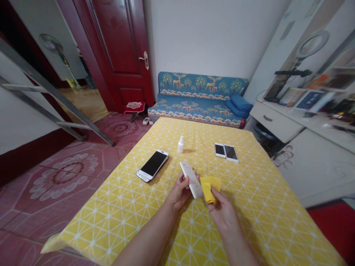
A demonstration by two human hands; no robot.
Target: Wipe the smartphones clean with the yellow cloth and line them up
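My left hand [179, 192] is closed around a white smartphone [192, 180], held tilted above the table with its white side toward me. In my right hand [222, 207] is a folded yellow cloth [210, 187], pinched just to the right of the phone. Whether the cloth touches the phone I cannot tell. Beyond my hands a small white spray bottle [181, 145] stands upright. To the left lies a stack of smartphones [152, 164], the top one white-framed with a dark screen. Two white phones [230, 153] rest side by side at the right.
A yellow patterned cloth covers the table [133, 229]. Behind it stands a blue sofa [191, 105] by a red door [119, 37]. A metal ladder [74, 107] leans at left. On the right, a white cabinet [313, 162] carries a ring light [313, 44] and clutter.
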